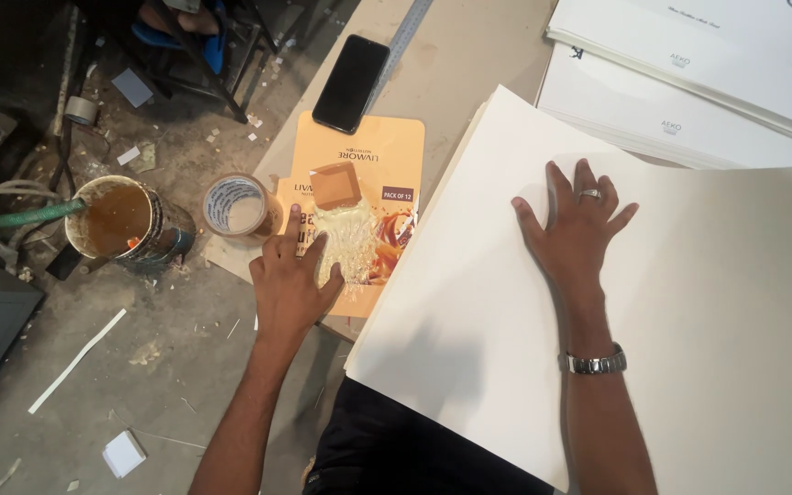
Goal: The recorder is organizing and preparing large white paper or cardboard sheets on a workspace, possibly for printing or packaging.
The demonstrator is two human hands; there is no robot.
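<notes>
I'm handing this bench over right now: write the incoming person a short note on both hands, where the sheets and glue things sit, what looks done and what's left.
Left hand: open, fingers dipped in a clear glue smear on the orange printed card.
Right hand: flat, fingers spread, pressing the top white sheet of the stack.
Nearby: tape roll at the table edge, glue can on the floor, phone above the card, more printed sheets top right.
Done: glue is laid out on the card.
Left: the top sheet shows no glue yet.
</notes>
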